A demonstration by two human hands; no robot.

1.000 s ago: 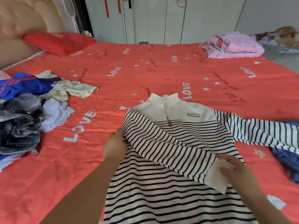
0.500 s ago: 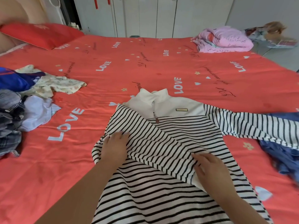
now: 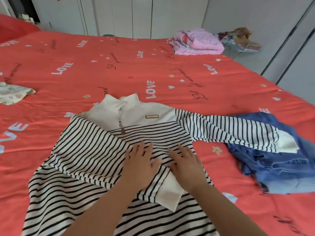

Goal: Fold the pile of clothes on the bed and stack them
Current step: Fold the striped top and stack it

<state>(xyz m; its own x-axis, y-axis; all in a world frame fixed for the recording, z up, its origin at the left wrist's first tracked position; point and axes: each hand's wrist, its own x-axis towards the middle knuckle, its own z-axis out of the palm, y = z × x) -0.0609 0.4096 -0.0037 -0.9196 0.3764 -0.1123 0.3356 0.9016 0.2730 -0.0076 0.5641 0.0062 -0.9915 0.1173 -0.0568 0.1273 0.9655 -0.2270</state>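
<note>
Where the striped top (image 3: 153,133) lies face up at the near middle of the bed (image 3: 119,65), one sleeve (image 3: 88,150) is folded across its chest. The left hand (image 3: 139,167) and right hand (image 3: 185,166) lie flat on it side by side, fingers straight and spread, gripping nothing. The other sleeve (image 3: 230,132) stretches out to the right, its cuff overlapping a blue denim garment (image 3: 276,164). Open red sheet runs beyond the collar and leftward to a floral garment (image 3: 12,92) at the frame edge. A pink quilt (image 3: 197,42) sits at the far corner. White wardrobe doors (image 3: 119,14) stand behind.
</note>
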